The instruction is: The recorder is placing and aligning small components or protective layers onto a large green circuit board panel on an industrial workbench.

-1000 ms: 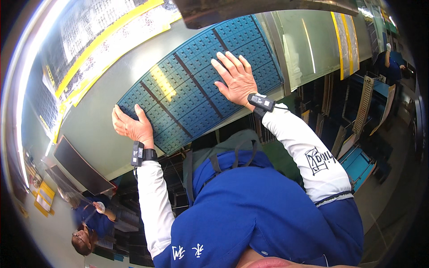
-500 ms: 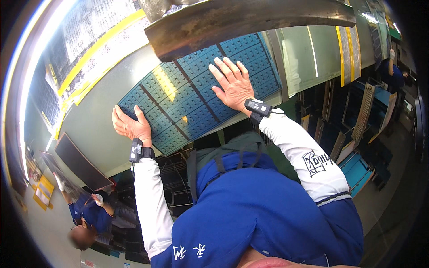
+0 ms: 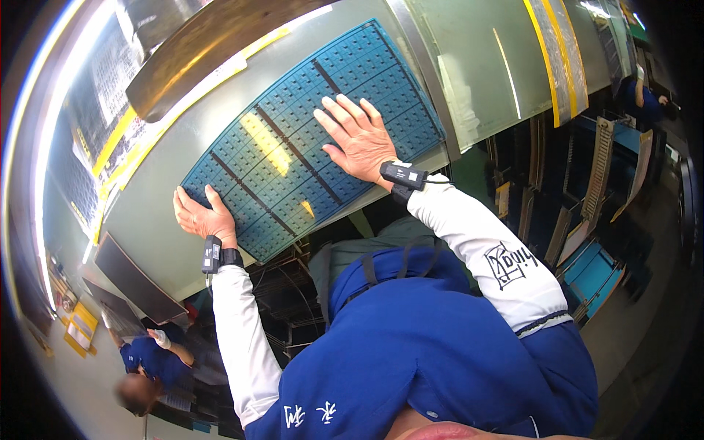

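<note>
A blue panel [image 3: 378, 81], printed like a circuit board with rows of small dark marks and dark dividing strips, lies on a pale glassy tabletop [image 3: 158, 213]. My right hand [image 3: 358, 139] rests flat on its right part, palm down with fingers stretched out. At the panel's left end is my left hand [image 3: 205, 218], its fingers extended and thumb apart along the edge. Neither hand grasps anything. Each wrist wears a small black device on a strap. Yellow light reflections cross the panel's middle.
A brownish metal hood [image 3: 220, 51] hangs over the far side. A dark board [image 3: 136, 275] leans at the left, near a co-worker in blue [image 3: 158, 359]. Racks [image 3: 598, 176] stand at right, with another person beyond. Yellow-edged strips [image 3: 555, 59] lie on the table.
The hood appears farther left, uncovering the panel's far edge. The panel and both hands appear slightly farther left together, their positions against each other nearly the same.
</note>
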Motion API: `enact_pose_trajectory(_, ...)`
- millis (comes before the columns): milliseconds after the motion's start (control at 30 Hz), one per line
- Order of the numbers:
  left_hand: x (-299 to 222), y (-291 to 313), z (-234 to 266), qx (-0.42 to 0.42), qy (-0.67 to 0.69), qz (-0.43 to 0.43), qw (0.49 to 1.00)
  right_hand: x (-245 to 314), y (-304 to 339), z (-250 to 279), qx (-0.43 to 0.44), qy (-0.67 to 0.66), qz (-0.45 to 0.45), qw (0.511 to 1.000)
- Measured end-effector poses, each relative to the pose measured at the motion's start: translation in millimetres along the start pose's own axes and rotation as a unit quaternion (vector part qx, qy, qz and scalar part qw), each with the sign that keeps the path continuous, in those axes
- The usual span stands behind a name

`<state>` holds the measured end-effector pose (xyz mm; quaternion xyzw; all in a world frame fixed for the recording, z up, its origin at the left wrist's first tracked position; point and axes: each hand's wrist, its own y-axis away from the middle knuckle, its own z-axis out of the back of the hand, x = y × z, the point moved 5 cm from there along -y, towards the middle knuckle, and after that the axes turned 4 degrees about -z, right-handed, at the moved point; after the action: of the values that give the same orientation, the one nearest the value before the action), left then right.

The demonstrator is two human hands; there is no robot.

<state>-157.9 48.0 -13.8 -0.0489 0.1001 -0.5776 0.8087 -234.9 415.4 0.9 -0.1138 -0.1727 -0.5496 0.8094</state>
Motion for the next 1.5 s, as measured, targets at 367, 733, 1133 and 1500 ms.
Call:
enact_pose_trajectory(367,-0.5,0.3,2.4,0.000,-0.020,-0.012,1.000,-0.8,3.5,-1.4,-0.007,-0.012,0.002,1.000)
enact_pose_trajectory(733,-27.9,0.0,10.0,0.022,0.000,-0.040,0.999,-5.0,3.3,0.4,-0.007,-0.035,0.007,0.999)
enact_pose_trajectory(1133,-208.3,40.6,-6.6,0.104,0.089,-0.141,0.980,-4.8,3.8,2.0,-0.012,-0.045,0.003,0.999)
enact_pose_trajectory(1500,-211.6,42.8,-11.2,0.114,0.054,-0.142,0.982,-6.6,4.2,5.5,-0.012,-0.054,0.003,0.998)
